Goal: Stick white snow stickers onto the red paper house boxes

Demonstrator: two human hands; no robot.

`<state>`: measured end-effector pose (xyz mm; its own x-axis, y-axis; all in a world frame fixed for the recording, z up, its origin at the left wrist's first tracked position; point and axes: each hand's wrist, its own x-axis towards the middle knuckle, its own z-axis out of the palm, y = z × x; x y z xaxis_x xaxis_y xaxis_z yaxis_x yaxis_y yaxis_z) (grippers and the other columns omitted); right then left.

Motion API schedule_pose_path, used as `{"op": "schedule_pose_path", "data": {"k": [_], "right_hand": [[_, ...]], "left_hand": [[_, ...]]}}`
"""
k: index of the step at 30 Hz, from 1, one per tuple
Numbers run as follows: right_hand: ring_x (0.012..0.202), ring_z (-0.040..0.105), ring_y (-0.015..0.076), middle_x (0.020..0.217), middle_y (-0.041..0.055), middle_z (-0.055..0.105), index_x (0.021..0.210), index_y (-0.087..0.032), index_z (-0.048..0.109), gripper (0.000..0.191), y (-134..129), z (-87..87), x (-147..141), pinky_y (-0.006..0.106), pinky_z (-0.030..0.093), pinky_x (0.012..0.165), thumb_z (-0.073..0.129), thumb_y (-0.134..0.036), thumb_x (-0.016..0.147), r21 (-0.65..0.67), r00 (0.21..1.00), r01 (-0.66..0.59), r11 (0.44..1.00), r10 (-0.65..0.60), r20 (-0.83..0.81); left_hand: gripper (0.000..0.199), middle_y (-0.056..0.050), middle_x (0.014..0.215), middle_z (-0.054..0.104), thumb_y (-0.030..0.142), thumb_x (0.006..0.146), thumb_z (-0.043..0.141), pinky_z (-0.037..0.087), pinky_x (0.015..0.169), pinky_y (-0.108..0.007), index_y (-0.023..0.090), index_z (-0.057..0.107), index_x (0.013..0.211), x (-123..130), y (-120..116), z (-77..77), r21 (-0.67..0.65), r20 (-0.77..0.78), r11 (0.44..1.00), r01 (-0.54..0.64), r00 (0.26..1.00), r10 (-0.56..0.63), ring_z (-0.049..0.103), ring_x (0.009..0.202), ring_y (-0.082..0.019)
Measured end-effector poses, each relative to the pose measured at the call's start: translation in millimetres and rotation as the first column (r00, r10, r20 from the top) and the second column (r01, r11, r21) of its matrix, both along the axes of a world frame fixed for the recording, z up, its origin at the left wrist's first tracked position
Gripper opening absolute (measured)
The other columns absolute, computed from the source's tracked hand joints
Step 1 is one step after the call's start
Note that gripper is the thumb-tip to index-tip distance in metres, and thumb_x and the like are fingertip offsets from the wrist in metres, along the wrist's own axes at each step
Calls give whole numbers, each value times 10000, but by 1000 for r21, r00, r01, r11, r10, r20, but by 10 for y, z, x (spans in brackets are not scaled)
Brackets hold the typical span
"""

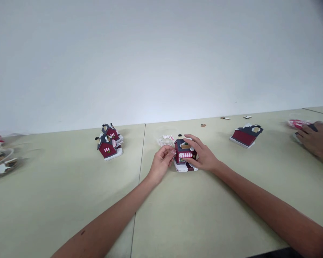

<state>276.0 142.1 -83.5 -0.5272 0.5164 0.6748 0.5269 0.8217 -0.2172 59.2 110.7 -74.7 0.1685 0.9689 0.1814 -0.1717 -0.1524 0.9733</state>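
Note:
A miniature house (pixel 179 160) with dark red walls, a dark grey snowy roof and a red-and-white striped awning stands upright on its white base in front of me. My right hand (pixel 204 154) grips it from the right, fingers over the roof and thumb near the awning. At its left wall, my left hand (pixel 163 161) is closed in a pinch, fingertips against the house. A small pale and red bit shows by those fingertips, too small to name. Just behind sits a clear plastic tub (pixel 165 139) with red-and-white striped pieces, partly hidden by my left hand and the house.
Two similar houses (pixel 107 147) stand close together on the left. Another house (pixel 246 136) is at the right. Small flat pieces (pixel 225 118) lie near the wall. Filled containers (pixel 2 161) are at the far left. Another person's hand (pixel 317 139) rests on a house at the right edge.

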Motion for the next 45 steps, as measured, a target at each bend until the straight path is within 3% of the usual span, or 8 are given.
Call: {"op": "schedule_pose_path", "data": {"k": [17,28,31,34,37,39,41,45], "right_hand": [[1366,476,344,1521,169,382,1551,-305,209,751,-42,21,-24,512,548,993,611,-428,928,50,999,-44,998,43,22],[1350,500,343,1525,172,389,1550,-293,221,745,-44,18,-21,497,562,971,609,-411,925,81,998,-50,995,47,48],[1343,511,342,1542,162,384,1551,-300,224,756,-11,-9,21,495,569,959,611,-435,917,65,998,-58,996,57,23],[1378,475,350,1547,156,394,1552,-299,233,785,20,-34,72,511,550,985,630,-464,896,65,994,-95,993,97,-42],[1419,426,351,1556,158,396,1564,-278,216,805,12,-36,84,509,528,1016,601,-522,900,85,976,-177,980,186,-111],[1385,478,333,1558,156,406,1575,-258,200,793,-16,-23,64,479,534,1013,516,-589,927,74,965,-228,971,236,-119],[1355,519,314,1557,146,420,1576,-243,220,755,-49,0,34,459,530,1024,400,-636,958,60,958,-264,963,269,-103],[1425,431,302,1586,115,384,1571,-258,278,657,-96,60,-3,498,445,1116,259,-598,1008,105,963,-258,960,264,-47]], "left_hand": [[311,24,660,594,458,856,675,371,516,-196,172,579,930,-32,22,-46,-34,45,999,28,999,-27,506,531,-85],[183,60,579,580,346,889,582,387,485,-211,213,491,975,-10,-42,22,-37,18,996,83,996,-82,496,451,-99],[232,73,581,532,408,913,589,356,513,-209,219,482,995,-8,-47,19,16,-26,996,83,996,-83,456,483,-93],[298,69,640,486,440,902,638,342,574,-213,222,498,1048,-23,-51,28,151,-134,988,-7,991,28,443,569,-94],[472,-17,927,582,457,866,691,406,709,-239,239,485,1231,-55,-66,67,251,-236,968,-16,969,77,550,841,-144],[665,-101,1252,545,486,834,721,441,837,-279,269,406,1378,-69,-92,107,258,-250,963,76,968,-9,527,1140,-218],[814,-134,1415,456,507,805,744,452,923,-327,292,324,1468,-67,-132,151,225,-212,950,218,962,-171,470,1274,-276],[910,-110,1232,584,438,785,787,496,895,-358,290,267,1517,-28,-213,230,123,-84,917,380,925,-372,603,1064,-253]]}}
